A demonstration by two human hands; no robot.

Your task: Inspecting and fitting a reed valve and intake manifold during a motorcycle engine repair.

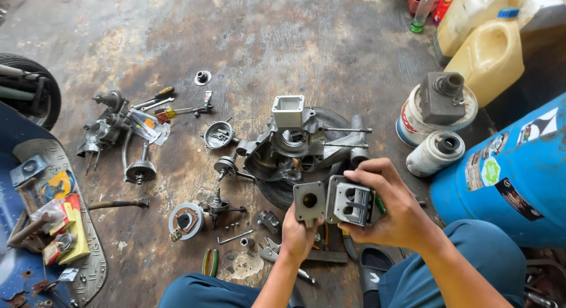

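1. The left hand (299,232) pinches a flat grey plate (309,201) with a round hole.
2. The right hand (394,209) grips a ported metal block (350,202), just beside the plate.
3. Both hover above a stained concrete floor (283,42) strewn with engine parts; a crankcase (293,144) sits beyond, a blue drum (513,172) to the right.

Your left hand (299,232) hides the grey plate's (309,200) lower edge; the blue drum (507,172) and tyre (29,87) run off frame.

Matt grey cast-metal plate (309,202) and block (350,203); rough, stained concrete floor (283,48); glossy blue plastic drum (513,172).
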